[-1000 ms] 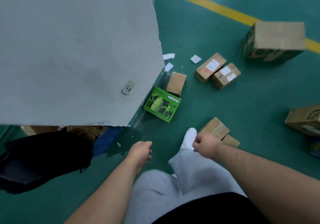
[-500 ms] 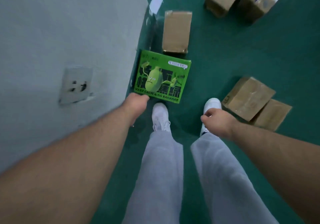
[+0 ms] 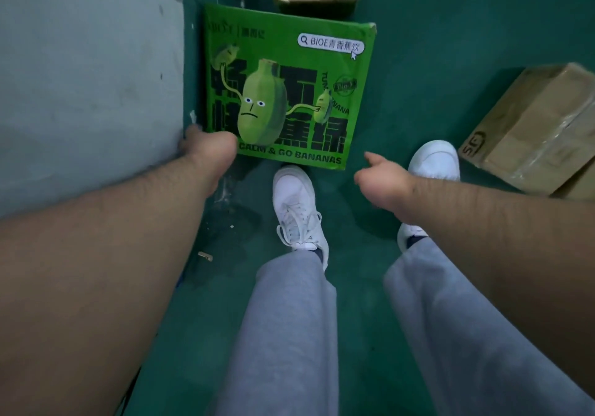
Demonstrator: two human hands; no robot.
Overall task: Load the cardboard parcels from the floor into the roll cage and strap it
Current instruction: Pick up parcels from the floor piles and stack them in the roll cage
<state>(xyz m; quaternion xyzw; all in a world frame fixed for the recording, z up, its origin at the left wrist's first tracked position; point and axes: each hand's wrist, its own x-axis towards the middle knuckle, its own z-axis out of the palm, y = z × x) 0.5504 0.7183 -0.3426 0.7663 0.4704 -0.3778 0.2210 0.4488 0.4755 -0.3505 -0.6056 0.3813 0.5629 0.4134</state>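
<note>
The green box [image 3: 289, 87] on the floor carries nearly all the lettering. In its upper right corner a white search-bar bubble [image 3: 331, 43] reads "BIOE青香蕉饮", with a magnifier icon in front and a cursor arrow at the end. Along the bottom edge, in black capitals, is "CALM & GO BANANAS"; the left hand [image 3: 209, 148] covers whatever comes first. Big black Chinese characters fill the middle, half hidden behind the printed banana figure, and are unreadable. Capitals down the right side end in "NANA". A round badge [image 3: 346, 85] seems to say "Bio-E", blurred. The brown parcel [image 3: 534, 125] to the right bears a black mark like "SG" or "5G"; I can't tell which.
</note>
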